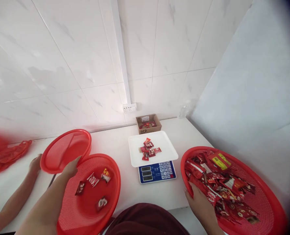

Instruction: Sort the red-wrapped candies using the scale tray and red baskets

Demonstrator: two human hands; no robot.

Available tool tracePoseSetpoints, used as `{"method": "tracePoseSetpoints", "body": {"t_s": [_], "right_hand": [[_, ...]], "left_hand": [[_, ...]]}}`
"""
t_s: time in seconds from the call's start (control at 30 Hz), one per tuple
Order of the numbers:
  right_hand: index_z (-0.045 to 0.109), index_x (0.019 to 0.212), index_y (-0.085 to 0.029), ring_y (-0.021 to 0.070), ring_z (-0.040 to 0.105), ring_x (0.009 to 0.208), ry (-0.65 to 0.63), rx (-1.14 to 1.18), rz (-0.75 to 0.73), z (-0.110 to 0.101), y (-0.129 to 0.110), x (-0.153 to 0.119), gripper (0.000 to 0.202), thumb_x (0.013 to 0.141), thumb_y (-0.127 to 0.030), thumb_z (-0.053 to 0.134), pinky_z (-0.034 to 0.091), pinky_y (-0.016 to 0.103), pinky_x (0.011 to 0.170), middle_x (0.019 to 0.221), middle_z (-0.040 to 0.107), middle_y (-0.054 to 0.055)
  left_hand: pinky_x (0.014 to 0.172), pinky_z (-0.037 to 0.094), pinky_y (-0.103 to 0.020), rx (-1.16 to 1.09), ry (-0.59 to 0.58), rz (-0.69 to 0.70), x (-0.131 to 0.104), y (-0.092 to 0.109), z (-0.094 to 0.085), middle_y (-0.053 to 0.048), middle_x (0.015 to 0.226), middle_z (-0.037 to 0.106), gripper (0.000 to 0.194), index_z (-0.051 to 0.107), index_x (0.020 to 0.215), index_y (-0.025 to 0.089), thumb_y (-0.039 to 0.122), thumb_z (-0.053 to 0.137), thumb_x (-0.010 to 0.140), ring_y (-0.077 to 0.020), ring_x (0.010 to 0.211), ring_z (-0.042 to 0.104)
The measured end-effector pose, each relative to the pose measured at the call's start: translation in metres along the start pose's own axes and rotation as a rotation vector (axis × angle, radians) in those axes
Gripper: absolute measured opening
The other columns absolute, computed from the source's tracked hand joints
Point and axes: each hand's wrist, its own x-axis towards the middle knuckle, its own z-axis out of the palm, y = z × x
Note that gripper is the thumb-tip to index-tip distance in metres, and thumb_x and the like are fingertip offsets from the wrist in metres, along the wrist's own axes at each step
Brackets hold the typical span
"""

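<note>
The left hand (pixel 71 167) grips the upper-left rim of a round red plastic basket (pixel 89 197), its fingers closed over the edge; inside the basket lie four wrapped sweets (pixel 93 180), spread apart from one another; the right hand (pixel 197 196) grasps the near-left rim of a larger-looking red mesh basket (pixel 265 202), which is heaped with red and dark-red packets (pixel 229 195), one of them bearing a yellow label (pixel 222 161) near the far side.

Between the two baskets, on the white worktop (pixel 130 189), stands a digital scale (pixel 157 171) with a blue keypad panel and three display windows, whose figures are too small to read; its white weighing tray (pixel 135 153) carries a small cluster of red wrapped packets (pixel 150 150), some overlapping; just behind the tray sits an open cardboard box (pixel 152 130) marked SF, with more red packets in it; a clear plastic container (pixel 183 111) stands at the back right corner, by the wall.

At the left, a co-worker's hand (pixel 35 164) touches the side of another red basket (pixel 76 150), beside the first one; whether it grips is hard to tell; crumpled red plastic bags (pixel 10 156) lie farther left; a power socket (pixel 129 108) is on the tiled wall.
</note>
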Motion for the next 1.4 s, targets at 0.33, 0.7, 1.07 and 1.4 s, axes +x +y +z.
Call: {"method": "tracePoseSetpoints", "body": {"t_s": [0.33, 0.7, 1.07, 1.4], "right_hand": [[0.05, 0.124, -0.013, 0.0285, 0.058, 0.109, -0.022, 0.022, 0.017, 0.003, 0.004, 0.002, 0.052, 0.086, -0.042, 0.03, 0.046, 0.041, 0.087, 0.125, 0.057, 0.016], [0.048, 0.125, -0.012, 0.0282, 0.058, 0.109, -0.059, -0.012, 0.041, -0.01, -0.01, -0.002, 0.053, 0.086, -0.04, 0.026, 0.046, 0.04, 0.086, 0.125, 0.057, 0.017], [0.048, 0.127, -0.01, 0.0292, 0.057, 0.109, -0.059, -0.016, 0.045, -0.007, -0.007, -0.001, 0.054, 0.087, -0.04, 0.028, 0.046, 0.042, 0.086, 0.127, 0.055, 0.018], [0.047, 0.127, -0.012, 0.0275, 0.058, 0.107, -0.069, -0.041, 0.039, -0.01, -0.011, -0.004, 0.051, 0.088, -0.038, 0.027, 0.046, 0.04, 0.084, 0.125, 0.057, 0.016]], "left_hand": [[0.106, 0.032, -0.04, 0.257, -0.12, 0.262, -0.009, 0.009, 0.01, -0.005, 0.142, 0.044, 0.073, 0.055, 0.123, 0.025, -0.005, 0.047, 0.057, -0.027, 0.127, 0.043], [0.103, 0.035, -0.039, 0.008, 0.114, 0.397, 0.001, 0.101, 0.02, -0.006, 0.13, 0.055, 0.042, 0.051, 0.125, 0.02, 0.024, 0.031, 0.089, -0.0216, 0.123, 0.046], [0.093, 0.038, -0.041, -0.107, 0.055, 0.664, -0.043, 0.32, 0.069, -0.01, 0.11, 0.059, 0.046, 0.054, 0.114, 0.02, 0.054, 0.045, 0.084, -0.0261, 0.106, 0.05], [0.083, 0.044, -0.027, -0.171, 0.091, 0.581, -0.041, 0.314, 0.066, -0.006, 0.11, 0.055, 0.036, 0.052, 0.114, 0.024, 0.015, 0.047, 0.08, -0.0167, 0.101, 0.053]]}}
